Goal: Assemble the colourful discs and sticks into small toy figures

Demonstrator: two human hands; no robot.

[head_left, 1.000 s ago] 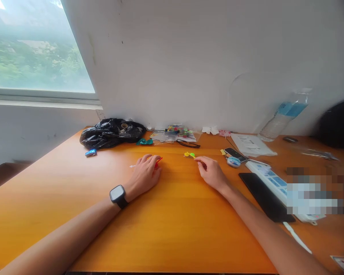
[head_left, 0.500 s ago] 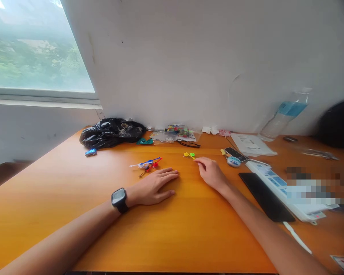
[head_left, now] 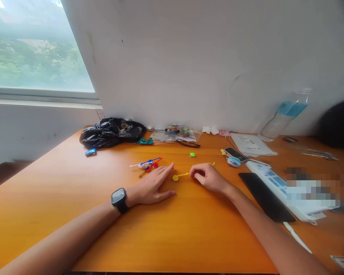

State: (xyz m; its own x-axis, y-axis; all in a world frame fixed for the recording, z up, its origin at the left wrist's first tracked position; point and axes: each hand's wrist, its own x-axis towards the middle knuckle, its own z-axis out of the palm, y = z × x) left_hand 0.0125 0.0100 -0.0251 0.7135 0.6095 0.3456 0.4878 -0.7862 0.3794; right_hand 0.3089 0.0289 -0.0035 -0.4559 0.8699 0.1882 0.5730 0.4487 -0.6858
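My left hand (head_left: 153, 184), with a black smartwatch (head_left: 119, 199) on the wrist, lies flat on the orange table (head_left: 160, 229) with its fingers stretched out. Just beyond its fingertips lies a small bundle of red, blue and white sticks (head_left: 146, 165). My right hand (head_left: 206, 177) is curled, pinching the end of a yellow stick with a round disc (head_left: 179, 176) that rests on the table between both hands. A small green disc piece (head_left: 192, 154) lies farther back.
A black plastic bag (head_left: 111, 131) and a clear packet of coloured parts (head_left: 174, 133) sit by the wall. To the right are a black phone (head_left: 265, 196), a white power strip (head_left: 275, 183), papers (head_left: 252, 144) and a water bottle (head_left: 283, 114).
My left hand let go of the red and blue sticks and moved right and nearer, flat on the table. My right hand drew the yellow stick toward me, leaving the green piece behind.
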